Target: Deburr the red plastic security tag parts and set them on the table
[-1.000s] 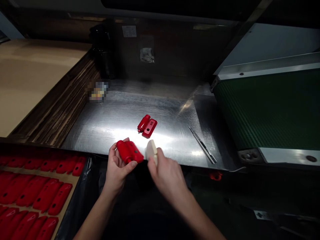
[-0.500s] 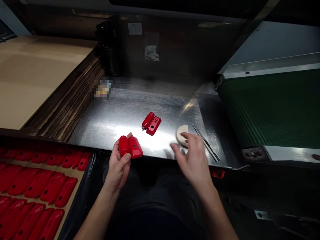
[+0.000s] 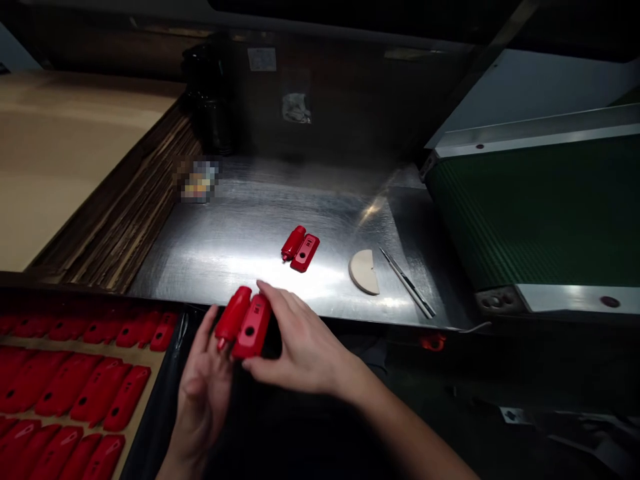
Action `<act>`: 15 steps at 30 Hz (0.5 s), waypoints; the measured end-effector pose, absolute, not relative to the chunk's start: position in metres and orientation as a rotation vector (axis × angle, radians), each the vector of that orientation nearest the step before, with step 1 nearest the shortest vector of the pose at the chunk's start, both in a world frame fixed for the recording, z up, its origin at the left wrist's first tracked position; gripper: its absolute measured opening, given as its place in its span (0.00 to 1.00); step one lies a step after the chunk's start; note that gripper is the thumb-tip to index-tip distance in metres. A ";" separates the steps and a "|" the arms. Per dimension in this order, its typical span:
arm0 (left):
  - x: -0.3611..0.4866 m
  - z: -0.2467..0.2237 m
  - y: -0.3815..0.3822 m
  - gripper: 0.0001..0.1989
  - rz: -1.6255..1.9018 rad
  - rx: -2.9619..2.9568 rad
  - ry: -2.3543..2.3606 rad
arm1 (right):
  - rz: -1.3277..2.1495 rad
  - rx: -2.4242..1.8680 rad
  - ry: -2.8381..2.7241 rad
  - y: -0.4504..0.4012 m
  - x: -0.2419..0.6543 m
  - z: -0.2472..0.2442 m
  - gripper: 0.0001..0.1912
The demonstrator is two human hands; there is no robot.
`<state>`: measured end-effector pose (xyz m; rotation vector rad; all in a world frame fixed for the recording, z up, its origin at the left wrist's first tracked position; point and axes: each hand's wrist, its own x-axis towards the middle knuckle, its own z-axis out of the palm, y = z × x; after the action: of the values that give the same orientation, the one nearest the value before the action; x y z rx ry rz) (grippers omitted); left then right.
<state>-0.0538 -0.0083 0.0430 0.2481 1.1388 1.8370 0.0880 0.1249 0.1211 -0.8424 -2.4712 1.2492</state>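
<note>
Your left hand (image 3: 203,393) and right hand (image 3: 300,340) are both clasping two red plastic shells (image 3: 251,327) just off the tabletop (image 3: 240,230) edge; they look light but slick, so grip their sides.

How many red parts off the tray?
4: a red housing and a red cover side by side on the steel sheet; another housing and cover held between the left hand and right hand. Others could hide behind the hands.
</note>
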 end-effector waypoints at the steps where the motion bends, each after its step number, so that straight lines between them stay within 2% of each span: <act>1: -0.059 0.042 -0.006 0.49 1.882 0.190 1.191 | 1.167 -0.860 -2.488 0.131 0.076 0.118 0.55; 4: -0.073 0.033 0.001 0.29 1.817 -0.019 1.309 | 0.945 -0.860 -2.561 0.152 0.039 0.113 0.53; 6: -0.074 0.025 0.001 0.21 1.705 -0.082 1.307 | 0.838 -0.816 -2.582 0.159 0.026 0.116 0.48; 8: -0.068 0.017 -0.005 0.18 1.637 -0.028 1.309 | 0.820 -0.764 -2.516 0.160 0.033 0.123 0.37; 11: -0.052 0.008 -0.021 0.19 1.538 0.119 1.410 | 0.887 -0.824 -2.289 0.159 0.085 0.133 0.15; 12: -0.046 0.005 -0.026 0.19 1.496 0.159 1.454 | 0.874 -0.932 -2.184 0.161 0.110 0.135 0.11; 15: -0.034 -0.001 -0.031 0.24 1.353 0.277 1.505 | 0.584 -1.400 -1.871 0.178 0.180 0.135 0.11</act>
<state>-0.0340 -0.0312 -0.0009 0.2773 1.5046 1.3533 0.1802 0.1777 0.1351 -1.4003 -1.8713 0.5835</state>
